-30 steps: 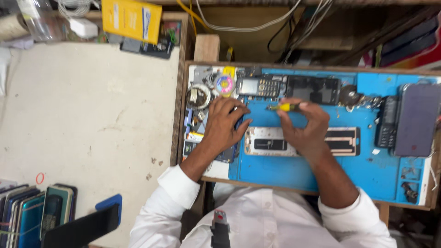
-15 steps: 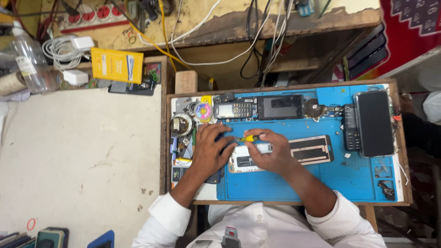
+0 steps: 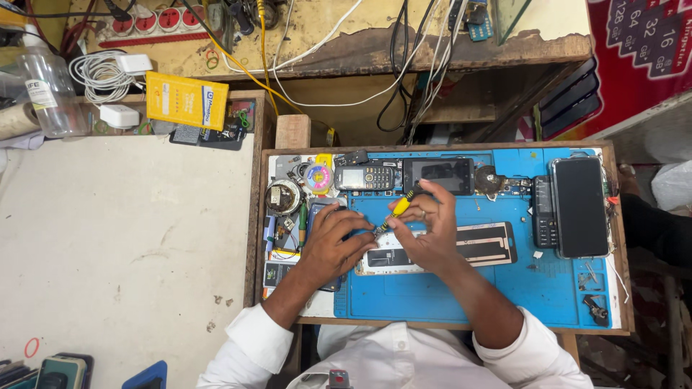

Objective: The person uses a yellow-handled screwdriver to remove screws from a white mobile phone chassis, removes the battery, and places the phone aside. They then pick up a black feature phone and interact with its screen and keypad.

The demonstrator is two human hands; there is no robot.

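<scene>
The right hand covers the middle of the opened phone on the blue mat, so where the tip of the yellow screwdriver meets the phone cannot be seen. The left hand hides the phone's left end and whatever lies under its palm. Left of the mat, the small parts are too small to tell apart. At the mat's lower right corner, the tiny tools are unclear. Far left of the mat, the stack of phones is cut off by the bottom edge. The person's white shirt is cut off there too.
</scene>
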